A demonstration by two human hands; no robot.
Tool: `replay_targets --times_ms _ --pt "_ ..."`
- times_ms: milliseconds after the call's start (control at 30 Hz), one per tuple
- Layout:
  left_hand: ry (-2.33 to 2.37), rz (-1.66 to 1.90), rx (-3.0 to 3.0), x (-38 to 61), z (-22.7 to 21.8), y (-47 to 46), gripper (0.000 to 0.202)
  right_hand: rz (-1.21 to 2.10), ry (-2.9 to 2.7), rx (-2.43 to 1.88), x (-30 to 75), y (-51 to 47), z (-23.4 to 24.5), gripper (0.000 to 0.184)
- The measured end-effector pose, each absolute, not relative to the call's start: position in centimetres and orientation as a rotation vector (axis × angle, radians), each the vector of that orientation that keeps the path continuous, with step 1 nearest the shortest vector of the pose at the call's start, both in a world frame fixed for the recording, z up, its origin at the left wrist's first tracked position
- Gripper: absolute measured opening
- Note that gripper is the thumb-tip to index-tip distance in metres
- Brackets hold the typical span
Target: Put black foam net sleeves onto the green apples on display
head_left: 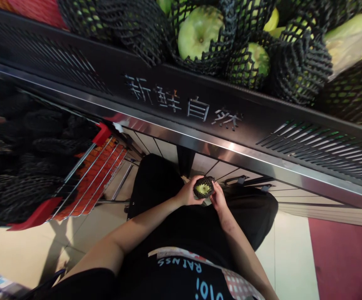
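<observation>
Low over the lap, a green fruit (pixel 203 188) sits in a black foam net sleeve, its pale green end facing up through the net's opening. My left hand (pixel 191 193) wraps around its left side. On the opposite side, the fingers of my right hand (pixel 218 197) press against the sleeve. Both hands are closed on this fruit, and its underside is hidden. Above them, a black display tray (pixel 174 89) holds several larger green melons (pixel 200 35) in similar black nets.
A metal shelf edge (pixel 181 135) runs across just beyond my knees. At the left stands a shopping cart (pixel 84 179) with red corners, heaped with black foam nets (pixel 21 154). A red floor area (pixel 343 258) lies at the lower right.
</observation>
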State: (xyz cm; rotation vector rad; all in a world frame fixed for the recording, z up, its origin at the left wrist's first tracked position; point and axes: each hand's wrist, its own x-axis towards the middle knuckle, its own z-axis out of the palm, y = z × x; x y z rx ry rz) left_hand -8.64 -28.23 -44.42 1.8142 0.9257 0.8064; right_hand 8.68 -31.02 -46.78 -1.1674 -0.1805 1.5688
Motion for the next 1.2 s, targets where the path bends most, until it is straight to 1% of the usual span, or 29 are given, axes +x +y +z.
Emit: replay_targets --times_ms 200,400,433,500,567,600,667,733,833,900,1000,1067,1100,1200 --pt "0.865 0.775 1.808 -8.3 -45.0 -28.3 0.1 1.527 -0.173 -1.23 8.6 -30.9 -47.1 0.038" --pt "0.934 0.78 1.81 -8.5 -44.9 -28.5 0.088 1.544 -0.236 -1.329 8.8 -31.1 -47.7 0.03" --pt "0.945 0.774 1.816 -8.6 -44.8 -28.5 0.089 1.528 -0.252 -1.335 8.9 -31.1 -47.7 0.03" --pt "0.975 0.758 1.812 -8.7 -44.8 -28.6 0.09 1.501 -0.295 -1.323 8.9 -31.1 -47.5 0.036" --pt "1.0 0.751 1.79 -8.9 -44.9 -28.6 0.097 1.519 -0.34 -1.294 8.8 -31.0 -47.3 0.042" --pt "1.006 0.753 1.772 -8.9 -44.9 -28.6 0.102 1.545 -0.356 -1.285 8.8 -31.0 -47.2 0.042" --pt "1.005 0.768 1.737 -8.9 -45.0 -28.6 0.115 1.602 -0.36 -1.288 8.7 -31.1 -47.2 0.037" --pt "0.985 0.783 1.743 -8.9 -45.1 -28.6 0.122 1.628 -0.345 -1.307 8.7 -31.2 -47.4 0.032" --pt "0.935 0.787 1.836 -8.5 -44.9 -28.6 0.113 1.606 -0.341 -1.335 8.8 -31.2 -47.5 0.027" --pt "0.891 0.783 1.839 -8.3 -44.7 -28.8 0.104 1.593 -0.361 -1.358 8.9 -31.2 -47.4 0.027" --pt "0.86 0.725 1.725 -8.0 -44.8 -29.2 0.101 1.596 -0.426 -1.417 8.4 -31.2 -46.9 0.036" --pt "0.937 0.694 1.676 -8.0 -45.1 -29.3 0.099 1.611 -0.507 -1.478 8.1 -31.4 -46.5 0.045" --pt "0.993 0.688 1.657 -7.9 -45.4 -29.2 0.096 1.605 -0.562 -1.516 7.9 -31.5 -46.2 0.046" --pt "1.085 0.717 1.669 -8.1 -46.0 -28.4 0.1 1.524 -0.744 -1.636 7.9 -31.4 -45.0 0.037"
